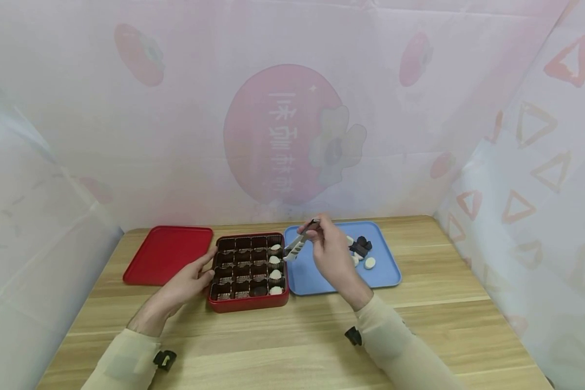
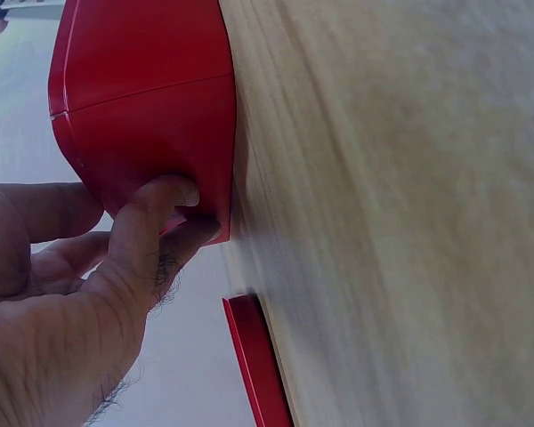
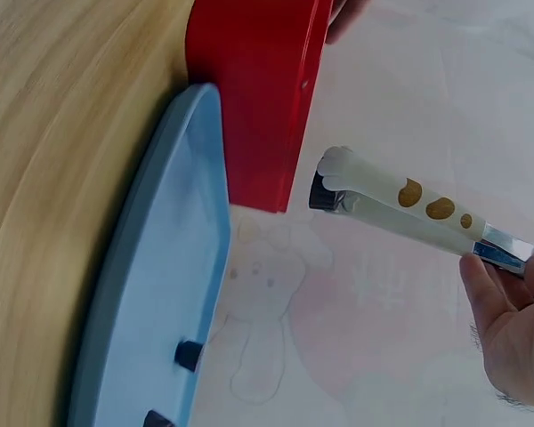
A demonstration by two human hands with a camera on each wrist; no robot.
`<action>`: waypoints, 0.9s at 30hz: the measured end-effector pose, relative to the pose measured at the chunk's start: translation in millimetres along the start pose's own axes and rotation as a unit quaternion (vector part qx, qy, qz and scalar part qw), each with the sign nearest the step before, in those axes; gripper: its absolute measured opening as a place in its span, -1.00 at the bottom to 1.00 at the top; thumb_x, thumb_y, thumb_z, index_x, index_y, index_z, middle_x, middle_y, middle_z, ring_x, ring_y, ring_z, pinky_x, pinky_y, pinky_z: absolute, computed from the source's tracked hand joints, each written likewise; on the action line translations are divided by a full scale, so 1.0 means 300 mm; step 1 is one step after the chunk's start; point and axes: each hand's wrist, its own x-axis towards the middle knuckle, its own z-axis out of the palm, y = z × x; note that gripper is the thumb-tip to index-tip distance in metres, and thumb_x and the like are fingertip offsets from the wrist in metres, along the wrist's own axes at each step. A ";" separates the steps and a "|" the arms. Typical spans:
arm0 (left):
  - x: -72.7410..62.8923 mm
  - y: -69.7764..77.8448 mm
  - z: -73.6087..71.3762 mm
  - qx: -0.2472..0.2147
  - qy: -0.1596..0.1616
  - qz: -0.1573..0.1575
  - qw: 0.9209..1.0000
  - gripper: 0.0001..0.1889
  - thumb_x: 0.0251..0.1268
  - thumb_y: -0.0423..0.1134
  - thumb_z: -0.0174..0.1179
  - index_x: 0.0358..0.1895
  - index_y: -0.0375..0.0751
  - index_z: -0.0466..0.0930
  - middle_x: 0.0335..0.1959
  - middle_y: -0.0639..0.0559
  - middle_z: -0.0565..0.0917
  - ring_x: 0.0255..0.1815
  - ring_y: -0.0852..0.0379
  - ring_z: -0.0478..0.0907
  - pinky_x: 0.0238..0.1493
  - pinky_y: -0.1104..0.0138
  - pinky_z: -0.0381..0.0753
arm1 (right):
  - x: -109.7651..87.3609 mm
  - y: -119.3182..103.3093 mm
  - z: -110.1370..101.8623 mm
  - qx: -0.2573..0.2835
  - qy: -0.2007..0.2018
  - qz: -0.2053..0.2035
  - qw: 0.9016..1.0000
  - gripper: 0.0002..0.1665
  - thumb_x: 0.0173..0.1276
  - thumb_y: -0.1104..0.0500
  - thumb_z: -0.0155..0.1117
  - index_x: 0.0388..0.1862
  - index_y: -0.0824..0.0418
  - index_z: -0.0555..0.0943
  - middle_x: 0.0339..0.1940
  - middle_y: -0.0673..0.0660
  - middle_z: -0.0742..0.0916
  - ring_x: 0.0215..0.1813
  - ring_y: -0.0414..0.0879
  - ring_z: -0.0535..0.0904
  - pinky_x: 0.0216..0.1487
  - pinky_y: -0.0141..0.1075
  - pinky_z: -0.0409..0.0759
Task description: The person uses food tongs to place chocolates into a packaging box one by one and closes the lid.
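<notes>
The red box [image 1: 247, 271] is steadied by the left hand [image 1: 187, 280], whose thumb and fingers are pressed against the near left corner of its wall; in the left wrist view the thumb [image 2: 151, 218] is seen pushed flat on the red side. The tongs [image 1: 298, 246] are pinched by the right hand [image 1: 332, 254], just in front of its fingers, and a dark chocolate [image 3: 323, 196] is squeezed between their white tips, above the right edge of the box.

The right column of compartments is filled with white pieces [image 1: 275, 261], just left of the tong tips. Behind the right hand, on the blue tray [image 1: 322, 279], some dark and white pieces [image 1: 363, 252] are left. The red lid [image 1: 168, 253] lies beyond the left hand on the worktop [image 1: 292, 341].

For this step to be done well, the squeeze on the tongs should be kept even, the piece should be lowered straight into one free compartment, and the box should be held firm so it is not pushed aside.

Part of the tray is covered by the right hand, so the pieces there cannot be counted. Which dark compartments are already filled is hard to make out.
</notes>
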 end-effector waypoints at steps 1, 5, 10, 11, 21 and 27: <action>0.001 0.000 0.000 -0.001 -0.001 0.000 1.000 -0.22 0.91 -0.40 0.00 0.97 -0.34 -0.11 1.00 -0.46 -0.13 0.85 -0.40 0.20 0.56 0.31 0.60 | 0.000 -0.008 0.007 0.000 -0.002 -0.005 1.000 -0.85 0.90 0.28 0.12 0.19 0.29 0.63 0.12 0.25 0.91 0.25 0.18 0.92 0.41 -0.02 0.90; 0.002 0.002 0.001 -0.001 -0.003 0.000 1.000 -0.23 0.92 -0.40 -0.02 0.97 -0.35 -0.12 1.00 -0.45 -0.14 0.97 -0.52 -0.03 0.84 -0.20 0.31 | -0.003 -0.032 0.036 0.006 -0.012 -0.023 1.000 -0.85 0.90 0.33 0.11 0.19 0.31 0.63 0.13 0.28 0.90 0.26 0.17 0.92 0.39 -0.05 0.90; 0.002 0.002 0.003 0.000 -0.004 0.002 1.000 -0.23 0.92 -0.40 -0.02 0.96 -0.36 -0.12 1.00 -0.46 -0.13 0.94 -0.51 0.08 0.79 -0.12 0.42 | -0.008 -0.052 0.073 0.007 -0.018 -0.044 0.999 -0.84 0.89 0.36 0.11 0.18 0.27 0.64 0.12 0.20 0.90 0.25 0.12 0.92 0.36 -0.15 0.91; 0.001 0.002 0.003 0.001 -0.003 0.002 1.000 -0.23 0.92 -0.40 -0.02 0.96 -0.36 -0.12 1.00 -0.46 -0.13 0.93 -0.50 0.11 0.76 -0.06 0.47 | -0.008 -0.057 0.080 0.006 -0.020 -0.046 0.999 -0.84 0.89 0.36 0.11 0.18 0.26 0.64 0.12 0.19 0.90 0.24 0.11 0.92 0.36 -0.17 0.91; -0.001 0.005 -0.001 -0.009 0.001 0.000 1.000 -0.22 0.91 -0.40 -0.01 0.97 -0.35 -0.12 0.98 -0.51 -0.11 0.53 -0.25 0.57 0.19 0.57 0.59 | -0.014 -0.089 0.147 0.013 -0.050 -0.044 0.998 -0.83 0.85 0.43 0.14 0.17 0.26 0.64 0.14 0.18 0.89 0.23 0.06 0.91 0.31 -0.25 0.90; 0.000 0.000 -0.001 -0.006 -0.002 0.004 1.000 -0.23 0.92 -0.40 -0.03 0.96 -0.36 -0.13 0.98 -0.51 -0.12 0.72 -0.32 0.45 0.30 0.60 0.58 | -0.017 -0.088 0.178 0.014 -0.056 -0.046 0.997 -0.82 0.82 0.46 0.17 0.17 0.27 0.64 0.14 0.19 0.89 0.24 0.07 0.90 0.34 -0.26 0.89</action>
